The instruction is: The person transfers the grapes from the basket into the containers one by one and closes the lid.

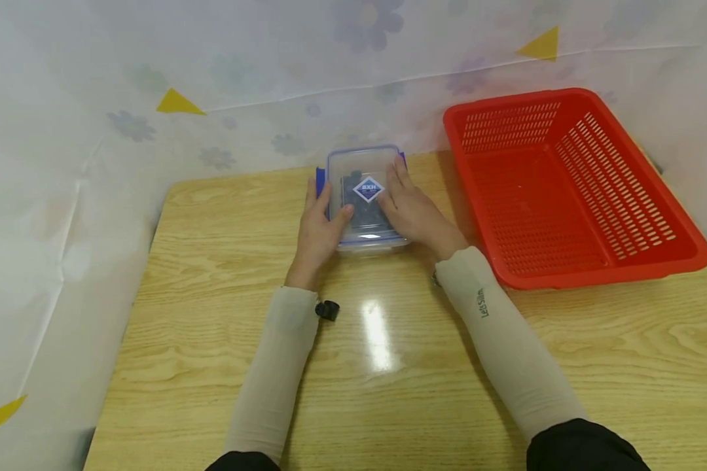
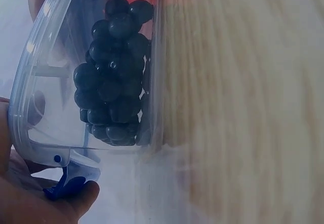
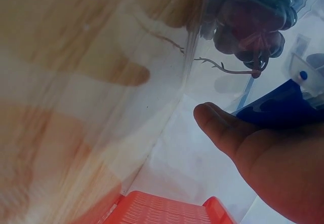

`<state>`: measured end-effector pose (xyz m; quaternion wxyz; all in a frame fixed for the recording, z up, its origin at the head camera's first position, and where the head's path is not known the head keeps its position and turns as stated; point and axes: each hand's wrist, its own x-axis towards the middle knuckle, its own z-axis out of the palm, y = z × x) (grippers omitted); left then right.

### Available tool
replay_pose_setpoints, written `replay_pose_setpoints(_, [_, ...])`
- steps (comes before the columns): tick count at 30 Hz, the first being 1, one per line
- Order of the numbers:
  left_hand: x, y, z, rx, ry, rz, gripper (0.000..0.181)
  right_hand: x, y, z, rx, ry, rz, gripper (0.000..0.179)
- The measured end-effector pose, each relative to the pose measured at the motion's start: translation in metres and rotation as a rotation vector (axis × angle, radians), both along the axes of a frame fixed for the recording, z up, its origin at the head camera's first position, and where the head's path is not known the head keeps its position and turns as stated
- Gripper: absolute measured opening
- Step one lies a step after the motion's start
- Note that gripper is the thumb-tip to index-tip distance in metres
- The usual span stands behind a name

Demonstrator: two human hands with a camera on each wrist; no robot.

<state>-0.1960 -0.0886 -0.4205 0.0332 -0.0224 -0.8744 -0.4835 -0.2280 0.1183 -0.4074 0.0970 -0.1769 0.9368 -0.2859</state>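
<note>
A clear lidded food container with a blue seal and a diamond label sits at the far side of the table. A bunch of dark grapes lies inside, its thin stem showing in the right wrist view. My left hand holds the left side, thumb on the lid, fingers around the blue side latch, which juts outward. Across the lid's right part lies my right hand, fingers extended. In the right wrist view a straight finger presses against the other blue latch.
To the right stands a large red plastic basket with slotted walls, close to my right forearm. Behind the wooden table hangs a white flower-patterned sheet with yellow triangles. A black strap piece sits at my left wrist.
</note>
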Motion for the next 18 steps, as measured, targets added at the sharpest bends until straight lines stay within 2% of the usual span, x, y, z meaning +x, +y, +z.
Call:
replay_pose_setpoints(5, [0.0002,0.0009,0.0035,-0.019,-0.027,-0.002,0.075,-0.0003,-0.0004,-0.0008,-0.005,0.002,-0.003,0.07])
replay_pose_setpoints(10, [-0.0013,0.0004,0.0032,0.0,-0.037,-0.012,0.076,0.0002,-0.0006,-0.0006,-0.004,-0.006,-0.003,0.07])
replay_pose_setpoints(18, [-0.0044,0.0009,0.0004,0.112,-0.036,-0.049,0.076,-0.0015,-0.0009,-0.0012,0.001,-0.004,-0.004,0.07])
